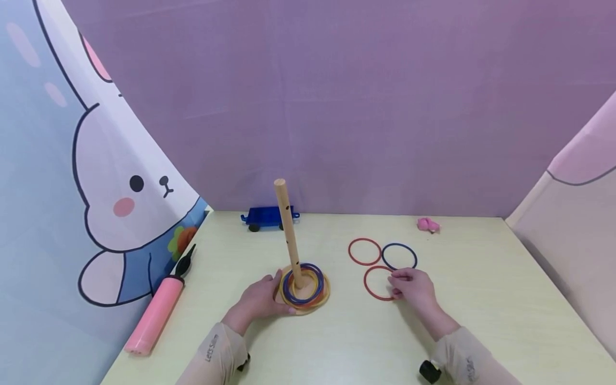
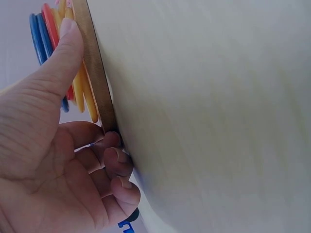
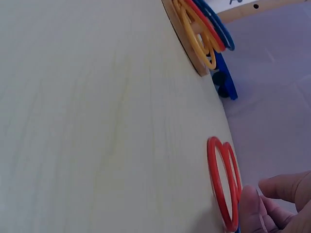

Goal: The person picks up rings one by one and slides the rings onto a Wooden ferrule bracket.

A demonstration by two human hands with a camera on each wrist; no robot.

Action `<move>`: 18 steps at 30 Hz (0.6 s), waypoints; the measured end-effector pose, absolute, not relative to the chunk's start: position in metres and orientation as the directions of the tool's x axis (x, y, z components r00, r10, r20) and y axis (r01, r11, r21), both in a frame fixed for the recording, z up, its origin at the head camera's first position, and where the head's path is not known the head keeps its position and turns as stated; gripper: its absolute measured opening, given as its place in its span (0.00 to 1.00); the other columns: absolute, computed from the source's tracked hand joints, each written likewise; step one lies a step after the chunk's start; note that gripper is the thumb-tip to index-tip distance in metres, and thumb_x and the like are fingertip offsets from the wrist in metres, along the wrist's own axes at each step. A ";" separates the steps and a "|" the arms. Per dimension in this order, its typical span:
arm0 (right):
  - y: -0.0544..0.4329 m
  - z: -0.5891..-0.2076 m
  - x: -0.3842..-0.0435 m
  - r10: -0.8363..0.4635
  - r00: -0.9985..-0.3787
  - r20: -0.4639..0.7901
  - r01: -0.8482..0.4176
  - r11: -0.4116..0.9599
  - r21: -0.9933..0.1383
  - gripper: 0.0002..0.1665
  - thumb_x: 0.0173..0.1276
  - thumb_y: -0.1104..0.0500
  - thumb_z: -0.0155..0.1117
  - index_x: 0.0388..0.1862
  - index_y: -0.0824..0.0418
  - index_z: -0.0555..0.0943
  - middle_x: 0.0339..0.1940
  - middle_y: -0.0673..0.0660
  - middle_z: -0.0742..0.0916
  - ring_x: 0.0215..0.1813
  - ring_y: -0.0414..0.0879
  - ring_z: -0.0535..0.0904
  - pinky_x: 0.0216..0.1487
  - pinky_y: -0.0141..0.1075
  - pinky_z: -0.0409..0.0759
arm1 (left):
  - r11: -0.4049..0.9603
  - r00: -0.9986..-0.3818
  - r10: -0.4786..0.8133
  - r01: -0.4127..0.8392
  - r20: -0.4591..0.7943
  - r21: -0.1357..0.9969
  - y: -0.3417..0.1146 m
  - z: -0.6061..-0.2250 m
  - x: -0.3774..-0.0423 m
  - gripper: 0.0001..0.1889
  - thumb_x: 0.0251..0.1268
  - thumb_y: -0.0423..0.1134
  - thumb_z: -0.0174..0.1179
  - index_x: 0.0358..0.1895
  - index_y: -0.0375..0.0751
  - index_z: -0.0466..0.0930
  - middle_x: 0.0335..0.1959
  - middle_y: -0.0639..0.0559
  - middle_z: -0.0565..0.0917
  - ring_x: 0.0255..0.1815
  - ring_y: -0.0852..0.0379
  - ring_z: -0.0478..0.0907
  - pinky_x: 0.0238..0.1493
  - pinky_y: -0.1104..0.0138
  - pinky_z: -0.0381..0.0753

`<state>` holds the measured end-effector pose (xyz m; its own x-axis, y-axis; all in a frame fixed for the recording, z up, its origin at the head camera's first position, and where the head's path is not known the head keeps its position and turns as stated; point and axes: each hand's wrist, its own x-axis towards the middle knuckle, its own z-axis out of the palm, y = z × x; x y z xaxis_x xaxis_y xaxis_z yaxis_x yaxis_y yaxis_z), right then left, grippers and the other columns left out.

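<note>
A wooden peg stand point(image 1: 291, 235) rises upright in the head view, with several blue, red and yellow rings point(image 1: 321, 283) lying around its post on the base. My left hand point(image 1: 260, 299) grips the left edge of that base point(image 2: 99, 82), thumb over the top beside the rings and fingers curled at the edge. To the right, my right hand point(image 1: 417, 290) reaches down over the right side of a red ring point(image 1: 365, 282) on the table. In the right wrist view its thumb and forefinger stand apart, right beside the red ring point(image 3: 214, 167), with nothing visible between them.
Another red ring point(image 1: 349, 251) and a blue ring point(image 1: 416, 259) lie just beyond. At the back are a blue toy wagon point(image 1: 264, 216) and a small pink object point(image 1: 428, 225). A pink hand pump point(image 1: 156, 315) lies along the table's left edge. A purple cloth point(image 1: 361, 107) hangs behind.
</note>
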<state>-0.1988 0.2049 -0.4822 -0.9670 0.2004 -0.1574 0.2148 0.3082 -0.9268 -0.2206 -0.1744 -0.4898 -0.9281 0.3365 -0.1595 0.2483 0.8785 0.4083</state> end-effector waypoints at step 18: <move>0.223 -0.492 -0.198 0.242 -0.960 -0.137 0.246 0.507 -0.826 0.11 0.60 0.65 0.70 0.38 0.71 0.80 0.25 0.57 0.85 0.24 0.45 0.80 0.26 0.35 0.80 | 0.886 -0.930 0.315 0.217 -0.190 0.409 -0.174 -0.491 -0.221 0.60 0.41 0.68 0.71 0.75 0.36 0.57 0.62 0.33 0.73 0.59 0.37 0.73 0.58 0.45 0.73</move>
<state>-0.1982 0.2232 -0.4918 -0.9605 0.2421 -0.1374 0.2461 0.5075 -0.8258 -0.2206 -0.1739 -0.4906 -0.9299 0.3149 -0.1901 0.2165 0.8863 0.4093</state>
